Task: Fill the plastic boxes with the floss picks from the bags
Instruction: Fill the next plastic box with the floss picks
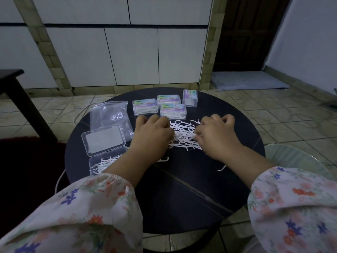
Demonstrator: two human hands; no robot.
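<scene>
A loose heap of white floss picks (184, 134) lies in the middle of the round dark table (182, 189). My left hand (153, 132) has its fingers curled into the heap's left side. On the right side, my right hand (217, 134) pinches picks between thumb and fingers. An open clear plastic box (102, 163) with several picks inside sits at the left, its lid (103, 140) folded back. Three closed, filled boxes (145, 106) (168, 99) (173, 111) stand behind the heap. An empty clear bag (111, 115) lies at the back left.
A fourth labelled box (190, 98) stands on edge at the back right. Stray picks (221, 168) (163, 159) lie near my wrists. A pale green chair (295, 157) is at the right, a dark table leg (27, 106) at the left, white cabinets behind.
</scene>
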